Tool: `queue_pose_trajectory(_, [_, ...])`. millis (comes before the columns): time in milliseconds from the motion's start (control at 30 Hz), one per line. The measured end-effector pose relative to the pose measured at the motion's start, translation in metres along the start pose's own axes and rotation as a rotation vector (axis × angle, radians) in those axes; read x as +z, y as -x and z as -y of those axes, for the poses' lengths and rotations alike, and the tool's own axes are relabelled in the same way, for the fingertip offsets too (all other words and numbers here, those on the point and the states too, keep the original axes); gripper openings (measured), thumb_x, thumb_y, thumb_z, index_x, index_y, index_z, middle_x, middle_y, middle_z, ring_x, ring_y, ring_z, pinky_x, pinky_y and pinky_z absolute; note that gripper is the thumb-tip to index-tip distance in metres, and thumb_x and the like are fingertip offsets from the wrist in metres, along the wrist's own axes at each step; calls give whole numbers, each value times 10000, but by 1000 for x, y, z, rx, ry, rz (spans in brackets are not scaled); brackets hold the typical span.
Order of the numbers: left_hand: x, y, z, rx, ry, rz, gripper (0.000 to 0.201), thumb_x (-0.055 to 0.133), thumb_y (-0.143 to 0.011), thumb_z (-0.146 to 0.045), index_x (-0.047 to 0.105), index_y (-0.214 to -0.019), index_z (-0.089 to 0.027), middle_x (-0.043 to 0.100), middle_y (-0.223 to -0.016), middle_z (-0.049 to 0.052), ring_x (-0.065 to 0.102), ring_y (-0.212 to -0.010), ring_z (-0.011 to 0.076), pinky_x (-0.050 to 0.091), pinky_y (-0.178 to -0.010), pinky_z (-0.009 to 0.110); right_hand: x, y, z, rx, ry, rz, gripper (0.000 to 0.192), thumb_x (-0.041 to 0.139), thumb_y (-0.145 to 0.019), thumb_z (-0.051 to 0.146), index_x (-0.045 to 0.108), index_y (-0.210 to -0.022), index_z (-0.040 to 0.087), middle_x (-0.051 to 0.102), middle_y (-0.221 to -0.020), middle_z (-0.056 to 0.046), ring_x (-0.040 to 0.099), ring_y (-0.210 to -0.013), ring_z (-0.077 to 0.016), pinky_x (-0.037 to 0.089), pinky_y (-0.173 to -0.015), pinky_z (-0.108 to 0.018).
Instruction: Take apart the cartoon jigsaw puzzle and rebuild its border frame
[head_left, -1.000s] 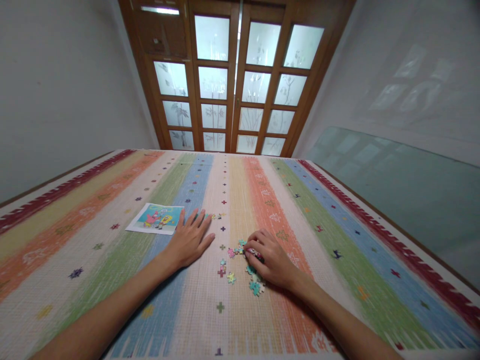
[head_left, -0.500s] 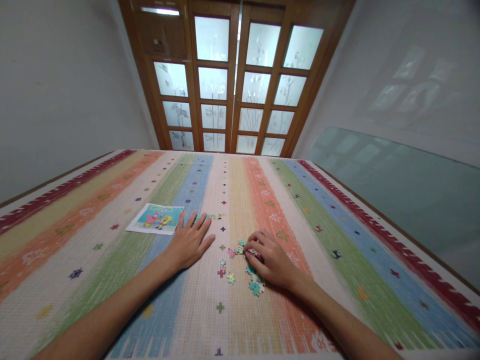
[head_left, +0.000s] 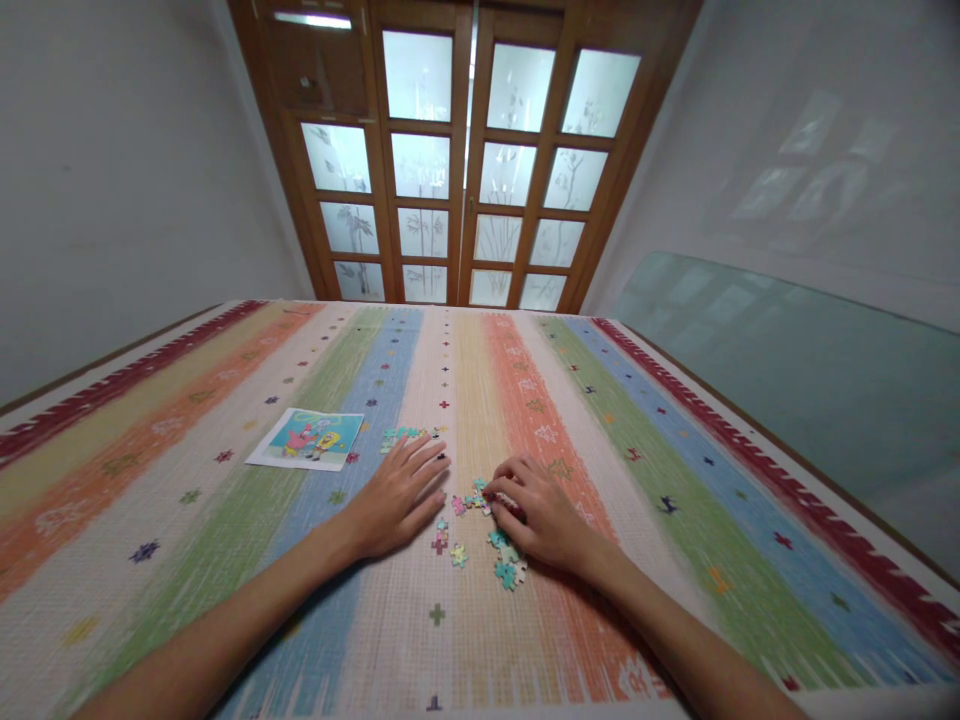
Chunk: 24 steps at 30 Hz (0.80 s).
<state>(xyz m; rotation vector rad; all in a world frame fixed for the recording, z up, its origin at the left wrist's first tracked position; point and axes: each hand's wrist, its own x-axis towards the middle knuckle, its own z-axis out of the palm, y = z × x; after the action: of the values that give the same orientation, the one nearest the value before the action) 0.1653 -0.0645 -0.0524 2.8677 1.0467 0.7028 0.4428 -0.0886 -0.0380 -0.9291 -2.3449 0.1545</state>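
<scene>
**Two hands and lots of little puzzle bits**

A big door (head_left: 457, 160) w/ brown wood and frosted glass panes stands at the far end, grey walls on both sides. In front lies a big striped cloth (head_left: 637, 520), w/ green, blue, orange & red bands and tiny crosses on it.

A small cartoon picture card (head_left: 307, 439) lies flat on the cloth, left of the hands and apart from them. Just right of the card, a few joined puzzle bits (head_left: 401, 435) sit near the left fingertips.

The left hand (head_left: 401, 492) lies flat, palm down, fingers spread out, holding nothing. It rests on the cloth.

The right hand (head_left: 534, 515) is curled, fingers bent down over a pile of loose puzzle pieces (head_left: 480, 520). Its fingertips pinch some dark-pink pieces at the top of the pile. More pieces lie btw. the two hands and under the right palm.
</scene>
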Motion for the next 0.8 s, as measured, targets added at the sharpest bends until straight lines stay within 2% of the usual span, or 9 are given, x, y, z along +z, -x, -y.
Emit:
queue_pose_trajectory(200, [5, -1, -20, 27, 163, 75, 327, 507, -1045, -311, 588, -1351, -231, 522, -1527, 102, 375, -1484, 308, 311, -1214, 602, -3, 1, 3, -22, -4, 64, 157, 619, -929, 162, 706, -1057, 187, 634, -1012, -96, 552, -982, -256, 476, -865, -420])
queue_pose_trajectory(333, [4, -3, -25, 6, 238, 61, 303, 539, -1022, -295, 631, -1303, -232, 564, -1481, 109, 402, -1466, 312, 344, -1196, 586, -3, 1, 4, -35, -33, 80, 186, 643, -910, 156, 703, -1083, 190, 634, -1042, -99, 551, -1001, -259, 483, -879, -427])
queue_pose_trajectory(533, [-1, -5, -33, -40, 337, 64, 196, 580, -982, -252, 680, -1150, -235, 619, -1400, 101, 441, -1427, 303, 383, -1173, 555, -3, 1, 3, -12, -60, 89, 95, 651, -887, 150, 673, -972, 186, 632, -1027, -100, 547, -995, -262, 486, -873, -429])
queue_pose_trajectory(800, [-2, -7, -39, -77, 409, 55, 79, 613, -948, -239, 666, -1006, -229, 643, -1332, 84, 475, -1373, 285, 395, -1160, 526, -5, 1, 4, 15, -84, 81, 66, 646, -862, 136, 628, -902, 185, 624, -999, -88, 545, -974, -254, 474, -859, -410])
